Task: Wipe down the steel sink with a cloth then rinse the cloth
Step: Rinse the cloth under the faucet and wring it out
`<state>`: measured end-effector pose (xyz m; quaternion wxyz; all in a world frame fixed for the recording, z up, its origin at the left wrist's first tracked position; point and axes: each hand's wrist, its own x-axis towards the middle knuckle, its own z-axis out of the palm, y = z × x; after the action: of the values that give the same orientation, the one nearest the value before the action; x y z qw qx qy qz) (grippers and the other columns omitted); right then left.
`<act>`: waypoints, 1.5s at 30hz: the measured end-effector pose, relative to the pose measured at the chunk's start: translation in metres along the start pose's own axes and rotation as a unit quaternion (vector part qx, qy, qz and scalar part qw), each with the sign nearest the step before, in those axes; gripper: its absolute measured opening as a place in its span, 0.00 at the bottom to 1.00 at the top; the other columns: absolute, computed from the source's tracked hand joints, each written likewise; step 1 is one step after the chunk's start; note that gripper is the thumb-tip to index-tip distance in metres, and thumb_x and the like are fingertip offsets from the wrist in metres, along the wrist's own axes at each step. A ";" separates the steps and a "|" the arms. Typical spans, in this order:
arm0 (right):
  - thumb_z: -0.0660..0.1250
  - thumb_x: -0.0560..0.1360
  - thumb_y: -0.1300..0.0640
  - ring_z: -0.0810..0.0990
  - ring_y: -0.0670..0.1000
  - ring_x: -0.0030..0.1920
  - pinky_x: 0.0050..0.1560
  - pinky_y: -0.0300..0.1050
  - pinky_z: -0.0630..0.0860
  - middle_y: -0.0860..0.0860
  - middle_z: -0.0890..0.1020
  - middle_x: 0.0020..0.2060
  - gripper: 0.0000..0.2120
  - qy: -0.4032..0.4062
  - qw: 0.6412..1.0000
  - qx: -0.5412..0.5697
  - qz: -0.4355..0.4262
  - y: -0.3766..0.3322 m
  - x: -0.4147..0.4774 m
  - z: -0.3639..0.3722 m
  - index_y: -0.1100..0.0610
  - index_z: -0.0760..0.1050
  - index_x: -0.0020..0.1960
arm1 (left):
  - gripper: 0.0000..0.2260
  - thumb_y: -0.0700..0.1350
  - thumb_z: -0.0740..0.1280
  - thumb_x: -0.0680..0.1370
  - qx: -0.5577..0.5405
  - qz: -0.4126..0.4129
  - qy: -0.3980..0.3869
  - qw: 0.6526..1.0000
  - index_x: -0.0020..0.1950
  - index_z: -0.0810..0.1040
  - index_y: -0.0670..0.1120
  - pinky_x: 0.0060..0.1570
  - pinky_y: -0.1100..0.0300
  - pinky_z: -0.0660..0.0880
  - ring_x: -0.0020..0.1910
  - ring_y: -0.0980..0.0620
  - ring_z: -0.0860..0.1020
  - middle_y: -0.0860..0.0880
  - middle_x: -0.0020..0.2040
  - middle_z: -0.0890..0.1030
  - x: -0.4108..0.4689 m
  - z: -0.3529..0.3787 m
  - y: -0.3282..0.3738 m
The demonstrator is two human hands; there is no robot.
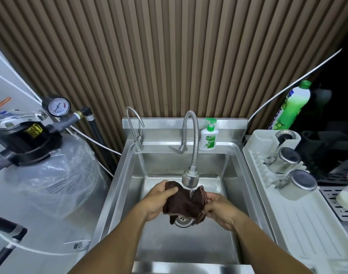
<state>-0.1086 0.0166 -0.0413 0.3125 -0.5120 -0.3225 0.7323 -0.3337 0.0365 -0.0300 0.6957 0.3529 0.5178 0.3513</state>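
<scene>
1. The steel sink (127, 175) is standing against a slatted wall.
2. The left hand (159, 202) and right hand (218, 210) are gripping the cloth (184, 204) between them, under the running faucet (191, 178).
3. Judgement: rinsing is underway; wringing is remaining.

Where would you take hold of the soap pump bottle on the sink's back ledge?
Probably grip the soap pump bottle by its white body, from the front right: the flexible faucet hose stands close on its left, the backsplash rises behind, and the pump top is narrow.
</scene>
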 end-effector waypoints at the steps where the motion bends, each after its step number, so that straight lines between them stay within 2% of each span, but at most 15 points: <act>1: 0.52 0.65 0.84 0.85 0.60 0.48 0.48 0.50 0.82 0.63 0.85 0.47 0.28 0.001 1.000 -0.003 0.002 0.000 0.000 -0.001 0.67 0.82 0.54 | 0.05 0.39 0.67 0.81 -0.010 0.000 0.003 1.000 0.57 0.76 0.41 0.54 0.50 0.80 0.51 0.47 0.83 0.41 0.51 0.84 0.000 0.000 -0.001; 3: 0.49 0.63 0.82 0.83 0.61 0.41 0.39 0.50 0.81 0.63 0.83 0.43 0.29 0.012 1.000 -0.007 0.006 0.001 0.001 -0.004 0.69 0.82 0.52 | 0.06 0.42 0.67 0.82 -0.023 -0.012 0.005 1.000 0.55 0.78 0.40 0.58 0.47 0.79 0.52 0.44 0.83 0.38 0.52 0.84 0.000 -0.001 -0.003; 5: 0.50 0.66 0.80 0.83 0.60 0.39 0.38 0.50 0.80 0.63 0.83 0.43 0.25 0.026 1.000 -0.001 0.001 0.005 0.002 -0.007 0.70 0.80 0.53 | 0.09 0.43 0.66 0.83 -0.012 -0.018 -0.005 1.000 0.56 0.80 0.37 0.61 0.46 0.78 0.53 0.42 0.82 0.35 0.55 0.83 0.001 -0.003 -0.004; 8: 0.66 0.77 0.68 0.85 0.62 0.50 0.49 0.52 0.81 0.65 0.85 0.51 0.10 0.032 0.999 0.040 -0.005 0.009 0.004 -0.003 0.68 0.81 0.57 | 0.06 0.36 0.66 0.81 0.005 0.003 -0.010 1.000 0.56 0.79 0.36 0.53 0.48 0.80 0.50 0.42 0.82 0.35 0.52 0.83 -0.001 -0.004 -0.004; 11: 0.74 0.74 0.59 0.85 0.63 0.50 0.46 0.52 0.81 0.65 0.85 0.50 0.15 0.085 0.996 0.034 -0.018 0.012 0.009 0.000 0.67 0.81 0.58 | 0.08 0.29 0.68 0.77 0.008 0.028 -0.006 1.000 0.55 0.79 0.37 0.40 0.51 0.81 0.46 0.41 0.82 0.38 0.48 0.83 -0.003 -0.004 -0.004; 15: 0.68 0.79 0.64 0.84 0.61 0.52 0.52 0.51 0.81 0.64 0.85 0.52 0.11 0.085 0.995 0.048 -0.033 0.010 0.013 -0.002 0.66 0.80 0.59 | 0.10 0.30 0.72 0.74 -0.020 0.022 0.010 1.000 0.55 0.79 0.37 0.31 0.53 0.79 0.42 0.40 0.83 0.37 0.47 0.84 -0.008 -0.003 -0.002; 18: 0.64 0.81 0.66 0.84 0.60 0.52 0.56 0.52 0.79 0.64 0.85 0.52 0.10 0.075 0.995 0.049 -0.036 0.005 0.013 -0.002 0.67 0.79 0.59 | 0.06 0.39 0.71 0.78 -0.053 0.002 0.018 0.998 0.51 0.81 0.36 0.31 0.56 0.79 0.40 0.43 0.84 0.37 0.46 0.84 -0.011 -0.002 -0.003; 21: 0.61 0.81 0.68 0.84 0.60 0.54 0.63 0.55 0.77 0.65 0.84 0.54 0.10 0.051 0.997 0.055 -0.035 0.001 0.013 0.000 0.67 0.78 0.60 | 0.11 0.46 0.68 0.81 -0.042 -0.012 0.049 0.998 0.45 0.76 0.40 0.40 0.49 0.82 0.43 0.42 0.82 0.36 0.44 0.82 -0.006 -0.004 -0.006; 23: 0.60 0.82 0.68 0.83 0.60 0.55 0.65 0.56 0.75 0.65 0.84 0.55 0.11 0.041 0.997 0.051 -0.035 -0.001 0.013 0.000 0.66 0.78 0.60 | 0.10 0.45 0.68 0.81 -0.039 -0.017 0.062 0.997 0.44 0.75 0.40 0.46 0.44 0.82 0.45 0.39 0.83 0.34 0.45 0.82 -0.004 -0.005 -0.006; 26: 0.60 0.81 0.69 0.83 0.60 0.55 0.64 0.55 0.76 0.65 0.84 0.55 0.12 0.040 0.998 0.043 -0.033 -0.001 0.015 -0.001 0.65 0.79 0.59 | 0.05 0.39 0.69 0.80 -0.028 -0.012 0.048 0.998 0.47 0.77 0.38 0.44 0.47 0.83 0.43 0.41 0.83 0.35 0.45 0.83 -0.006 -0.006 -0.005; 32: 0.68 0.80 0.54 0.84 0.55 0.46 0.48 0.49 0.78 0.61 0.86 0.48 0.11 0.086 0.995 0.002 -0.052 -0.004 0.015 -0.002 0.61 0.81 0.55 | 0.04 0.34 0.72 0.76 -0.024 0.035 0.028 0.999 0.47 0.79 0.39 0.41 0.58 0.78 0.39 0.49 0.81 0.41 0.42 0.83 -0.010 -0.004 -0.001; 36: 0.63 0.83 0.54 0.83 0.54 0.54 0.61 0.54 0.76 0.57 0.86 0.53 0.09 0.120 0.990 0.007 -0.072 -0.005 0.022 0.002 0.57 0.80 0.56 | 0.07 0.42 0.71 0.79 -0.035 0.071 0.062 0.995 0.40 0.80 0.45 0.40 0.57 0.74 0.39 0.49 0.77 0.43 0.39 0.81 -0.010 0.000 0.004; 40: 0.58 0.85 0.53 0.83 0.57 0.57 0.64 0.58 0.76 0.55 0.87 0.51 0.12 0.149 0.986 0.029 -0.063 -0.008 0.026 0.010 0.55 0.78 0.57 | 0.10 0.51 0.65 0.82 0.147 0.101 0.106 0.978 0.44 0.74 0.47 0.35 0.58 0.69 0.32 0.53 0.73 0.51 0.32 0.78 -0.009 0.002 0.008; 42: 0.57 0.85 0.52 0.84 0.55 0.56 0.63 0.57 0.77 0.53 0.87 0.51 0.12 0.153 0.986 0.030 -0.056 -0.008 0.026 0.016 0.54 0.78 0.57 | 0.09 0.50 0.65 0.82 0.164 0.117 0.112 0.973 0.47 0.73 0.45 0.35 0.59 0.71 0.31 0.54 0.75 0.52 0.32 0.80 -0.010 0.006 0.009; 45: 0.58 0.85 0.50 0.84 0.52 0.55 0.62 0.53 0.78 0.51 0.87 0.49 0.12 0.144 0.988 0.019 -0.055 -0.008 0.026 0.019 0.52 0.78 0.56 | 0.06 0.43 0.68 0.81 0.104 0.114 0.093 0.984 0.51 0.74 0.43 0.37 0.59 0.76 0.34 0.49 0.82 0.43 0.37 0.85 -0.010 0.009 0.008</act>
<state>-0.1334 0.0391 -0.0440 0.4051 -0.5880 -0.2879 0.6382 -0.3285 0.0308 -0.0169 0.5595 0.4459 0.5705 0.4032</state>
